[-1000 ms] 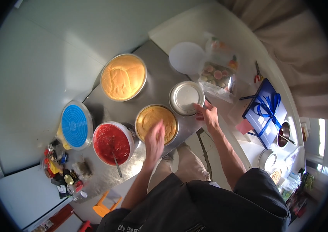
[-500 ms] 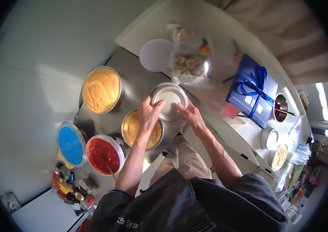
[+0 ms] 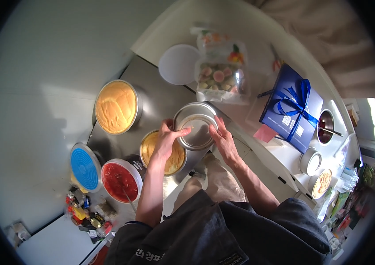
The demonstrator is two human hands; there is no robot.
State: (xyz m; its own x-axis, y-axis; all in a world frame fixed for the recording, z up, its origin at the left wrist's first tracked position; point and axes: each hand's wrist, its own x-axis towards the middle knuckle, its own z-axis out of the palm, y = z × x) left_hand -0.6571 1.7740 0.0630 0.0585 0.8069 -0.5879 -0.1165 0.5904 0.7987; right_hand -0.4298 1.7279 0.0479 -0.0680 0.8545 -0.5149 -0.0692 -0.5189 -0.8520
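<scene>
Between my two hands is a round silver cake pan [image 3: 198, 132], held over the steel worktop. My left hand [image 3: 168, 138] grips its left side, thumb pressed on the pan. On the opposite side my right hand [image 3: 224, 140] clasps the rim, thumb also over the metal. The hidden fingers curl underneath. A golden sponge cake in a tin [image 3: 172, 154] stands just below, partly covered by my left hand and forearm. Farther left sits a larger golden cake in a tin [image 3: 116, 108].
At the left are a white tub of red filling [image 3: 119, 182] with a utensil in it and a blue-topped round turntable [image 3: 85, 168]. A white disc [image 3: 179, 64] and a bag of cut fruit [image 3: 222, 77] lie beyond. A blue ribboned box [image 3: 290, 110] is at right.
The pan and both hands have come slightly toward me and to the right, and the pan's tilt has changed a little. Both hands keep their hold.
</scene>
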